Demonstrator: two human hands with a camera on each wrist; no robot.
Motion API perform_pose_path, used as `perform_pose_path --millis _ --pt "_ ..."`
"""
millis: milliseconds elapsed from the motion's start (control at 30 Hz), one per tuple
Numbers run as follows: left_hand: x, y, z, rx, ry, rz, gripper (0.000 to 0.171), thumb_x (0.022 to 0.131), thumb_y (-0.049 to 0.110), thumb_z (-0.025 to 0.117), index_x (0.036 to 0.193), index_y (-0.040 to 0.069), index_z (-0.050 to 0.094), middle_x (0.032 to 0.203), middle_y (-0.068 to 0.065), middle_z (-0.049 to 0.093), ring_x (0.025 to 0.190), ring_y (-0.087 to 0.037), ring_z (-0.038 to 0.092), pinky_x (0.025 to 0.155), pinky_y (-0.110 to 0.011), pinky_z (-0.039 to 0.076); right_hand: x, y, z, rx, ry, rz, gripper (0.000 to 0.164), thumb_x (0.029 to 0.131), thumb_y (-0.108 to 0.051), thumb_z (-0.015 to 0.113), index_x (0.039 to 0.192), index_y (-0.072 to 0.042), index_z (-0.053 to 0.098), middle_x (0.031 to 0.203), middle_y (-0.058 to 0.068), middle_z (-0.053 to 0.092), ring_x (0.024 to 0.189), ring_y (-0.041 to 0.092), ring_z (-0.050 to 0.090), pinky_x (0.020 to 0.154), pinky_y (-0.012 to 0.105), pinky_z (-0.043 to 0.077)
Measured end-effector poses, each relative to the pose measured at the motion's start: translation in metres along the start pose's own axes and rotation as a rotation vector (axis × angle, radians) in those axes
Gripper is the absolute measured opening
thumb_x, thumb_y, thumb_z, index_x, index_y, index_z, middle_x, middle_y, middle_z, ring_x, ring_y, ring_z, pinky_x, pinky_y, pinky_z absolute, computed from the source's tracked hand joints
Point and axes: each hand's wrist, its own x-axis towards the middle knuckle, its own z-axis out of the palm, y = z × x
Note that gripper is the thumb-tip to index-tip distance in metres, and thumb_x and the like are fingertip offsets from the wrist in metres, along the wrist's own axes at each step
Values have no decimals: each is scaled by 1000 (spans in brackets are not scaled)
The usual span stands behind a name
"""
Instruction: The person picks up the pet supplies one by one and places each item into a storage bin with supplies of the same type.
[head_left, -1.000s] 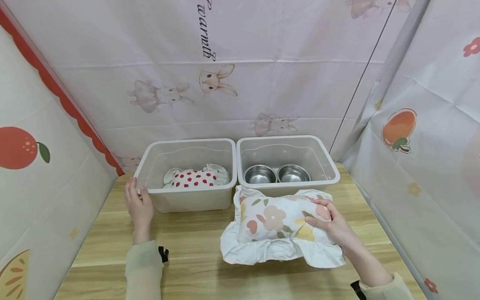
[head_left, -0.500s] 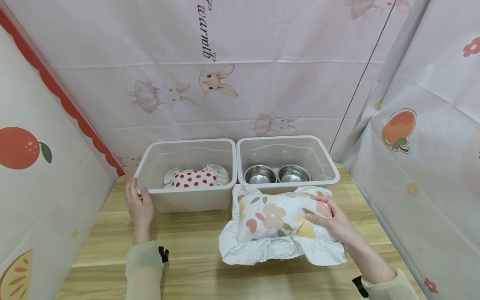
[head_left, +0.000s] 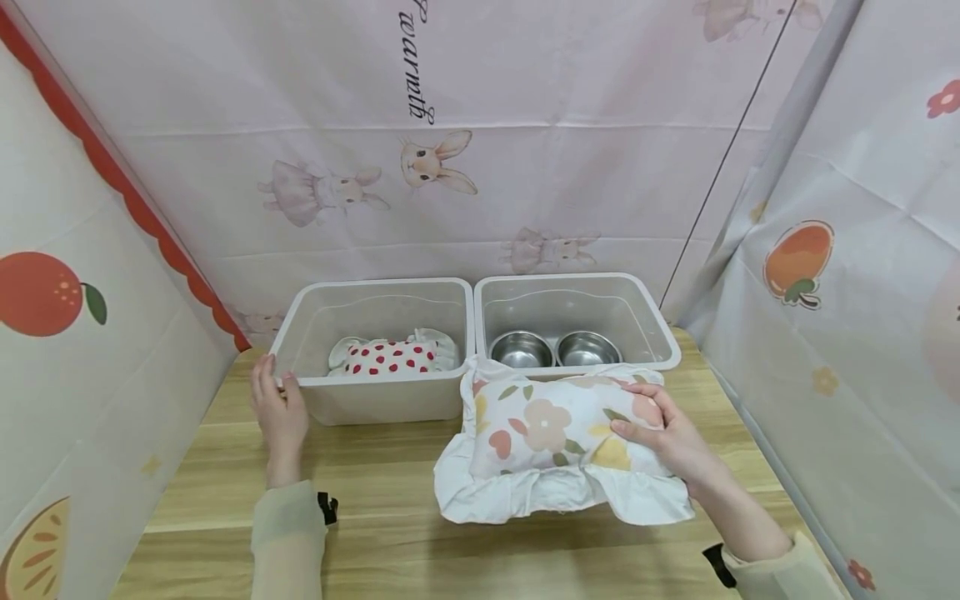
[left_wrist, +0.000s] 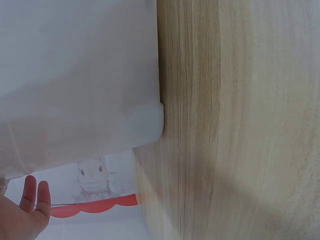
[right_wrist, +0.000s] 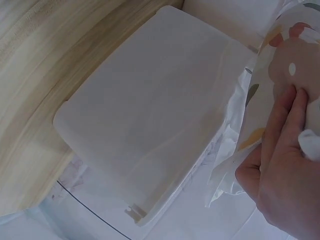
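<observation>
In the head view my right hand point(head_left: 678, 442) grips a floral pillow point(head_left: 547, 425) with a white ruffled edge by its right end. The thumb lies across the front, while several fingers press the printed face in the right wrist view. The pillow hangs above the table, before the right-hand plastic bin point(head_left: 648, 358), and covers part of its front wall. At the front left corner of the left-hand bin point(head_left: 375, 404), my left hand point(head_left: 279, 412) touches the rim with relaxed fingers. A small ruffled pillow with red spots point(head_left: 390, 357) lies inside that bin.
Two steel bowls point(head_left: 521, 350) stand side by side in the right-hand bin. Both bins sit next to each other at the back of the wooden table point(head_left: 375, 517). Printed cloth walls point(head_left: 585, 167) enclose the table at the back and sides.
The floral pillow has risen slightly and shifted a little left, closer over the right-hand bin's front rim. My left hand keeps its place at the bin's corner.
</observation>
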Motion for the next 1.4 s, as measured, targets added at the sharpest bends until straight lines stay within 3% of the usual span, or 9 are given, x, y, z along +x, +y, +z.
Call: perform_pose_path --millis 267,533,1033,1400 --pt "1 -2 1 -12 1 -7 45 101 16 43 143 -1 42 150 -18 36 135 -41 31 107 -59 28 5 -7 2 -30 -16 -27 61 87 -19 74 138 -12 41 147 13 33 109 16 47 82 21 45" --pt "1 1 0 -15 18 6 45 100 14 45 142 -3 43 149 -19 37 135 -44 31 110 -59 24 10 -13 7 32 -29 -29 56 86 -17 75 134 -17 44 135 13 41 97 11 57 77 25 52" --pt "1 -1 -2 -8 21 4 45 100 15 45 142 -2 43 149 -18 37 134 -43 32 107 -59 28 23 -20 12 71 -40 -40 56 87 -14 74 134 -16 43 134 16 41 92 10 60 75 24 53" --pt "0 -3 0 -1 -27 -41 47 103 17 43 146 1 39 153 -15 33 133 -38 32 101 -58 36 30 -19 15 88 -38 -43 52 88 -14 73 131 -21 47 130 15 42 82 11 64 71 24 54"
